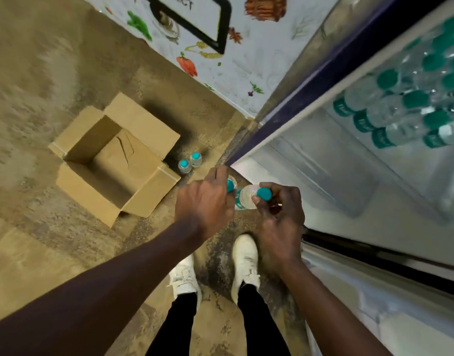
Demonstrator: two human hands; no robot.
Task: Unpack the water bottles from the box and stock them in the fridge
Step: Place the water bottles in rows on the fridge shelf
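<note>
Left hand (204, 201) and right hand (281, 217) each apparently grip a bottle (245, 199). Box (92, 194) empty, fridge (310, 181) part-stocked; two floor bottles (190, 163) remain

The one camera sat on my head, wide-angled, facing forward and steeply down, so I looked almost straight at the floor (41, 73). My shoes (244, 255) lay at 6 o'clock, close under the lens. Nearest of all, mid-frame, were my left hand (204, 199) gripping the left bottle (230, 185) and my right hand (280, 217) gripping the right bottle (246, 199). The box (118, 160) lay farther off at 9 o'clock, and the open fridge (349, 163) ran from 1 to 4 o'clock.
</note>
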